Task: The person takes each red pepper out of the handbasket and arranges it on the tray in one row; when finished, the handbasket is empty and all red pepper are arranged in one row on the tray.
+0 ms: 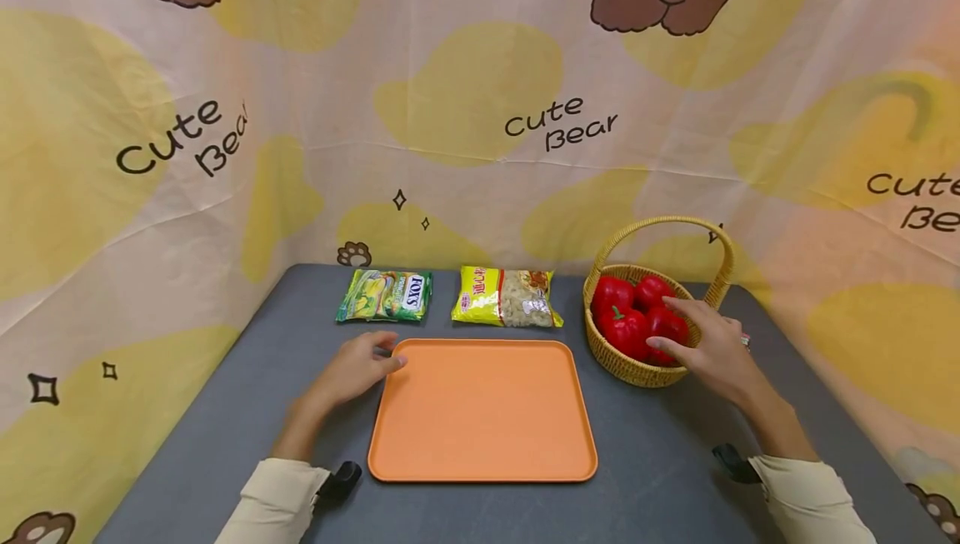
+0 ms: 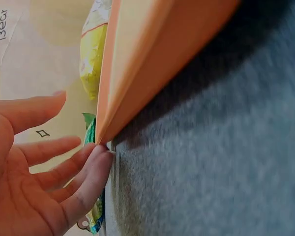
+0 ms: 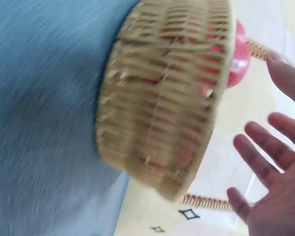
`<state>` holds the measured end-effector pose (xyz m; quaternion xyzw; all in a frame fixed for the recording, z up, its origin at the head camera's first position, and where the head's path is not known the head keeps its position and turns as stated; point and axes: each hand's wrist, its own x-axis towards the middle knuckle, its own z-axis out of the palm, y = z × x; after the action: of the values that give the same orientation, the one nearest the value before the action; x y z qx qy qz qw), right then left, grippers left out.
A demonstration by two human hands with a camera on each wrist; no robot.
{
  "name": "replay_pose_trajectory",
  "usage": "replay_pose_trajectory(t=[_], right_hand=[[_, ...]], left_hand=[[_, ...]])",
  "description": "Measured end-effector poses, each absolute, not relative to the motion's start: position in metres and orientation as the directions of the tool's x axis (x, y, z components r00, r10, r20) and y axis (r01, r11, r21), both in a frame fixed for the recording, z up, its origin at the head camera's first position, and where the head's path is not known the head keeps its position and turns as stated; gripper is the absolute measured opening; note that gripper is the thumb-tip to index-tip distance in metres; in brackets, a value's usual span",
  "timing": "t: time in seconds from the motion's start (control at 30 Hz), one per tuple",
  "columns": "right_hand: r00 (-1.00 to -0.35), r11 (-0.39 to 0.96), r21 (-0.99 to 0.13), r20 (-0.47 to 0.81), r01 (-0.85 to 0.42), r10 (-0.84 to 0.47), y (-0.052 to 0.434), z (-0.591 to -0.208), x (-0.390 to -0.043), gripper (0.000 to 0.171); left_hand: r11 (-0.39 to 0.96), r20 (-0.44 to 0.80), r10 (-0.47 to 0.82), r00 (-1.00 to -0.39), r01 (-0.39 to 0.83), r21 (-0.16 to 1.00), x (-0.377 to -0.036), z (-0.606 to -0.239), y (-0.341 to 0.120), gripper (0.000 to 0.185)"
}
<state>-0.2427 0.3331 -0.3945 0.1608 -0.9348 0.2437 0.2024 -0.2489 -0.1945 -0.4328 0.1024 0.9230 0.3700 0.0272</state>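
Observation:
An orange rectangular tray [image 1: 483, 411] lies on the grey table in the middle of the head view. Beside its far left corner is my left hand [image 1: 360, 369], fingers spread loosely. In the left wrist view the fingertips are right at the tray's corner [image 2: 104, 135], with the thumb held apart. A wicker basket [image 1: 637, 374] with a tall handle stands at the right, holding several red bell peppers [image 1: 624, 329]. Over the basket's right side reaches my right hand [image 1: 712, 348], thumb and fingers apart near the peppers. The right wrist view shows its spread fingers beside the basket rim, gripping nothing.
Behind the tray lie a green Fox's packet [image 1: 382, 296] and a yellow, partly clear packet [image 1: 507, 298]. A printed bear cloth [image 1: 450, 94] hangs close behind the table and along its sides. The basket's handle [image 1: 660, 222] arches above the peppers.

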Motion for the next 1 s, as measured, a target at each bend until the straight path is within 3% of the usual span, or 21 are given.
replay_pose_trajectory(t=[0.4, 0.73, 1.0], right_hand=[[-0.924, 0.815, -0.465, 0.321, -0.345, -0.208, 0.315, -0.402, -0.258, 0.073], [-0.94, 0.812, -0.492, 0.28, -0.315, -0.195, 0.312, -0.41, -0.261, 0.066], [-0.941, 0.789, -0.527, 0.28, -0.318, -0.192, 0.313, -0.413, -0.263, 0.061]], left_hand=[[0.674, -0.066, 0.188, -0.98, 0.079, 0.735, -0.248, -0.434, -0.193, 0.056], [0.659, -0.081, 0.191, -0.978, 0.066, 0.75, -0.249, -0.435, -0.19, 0.044], [0.651, -0.102, 0.182, -0.978, 0.043, 0.758, -0.249, -0.437, -0.19, 0.048]])
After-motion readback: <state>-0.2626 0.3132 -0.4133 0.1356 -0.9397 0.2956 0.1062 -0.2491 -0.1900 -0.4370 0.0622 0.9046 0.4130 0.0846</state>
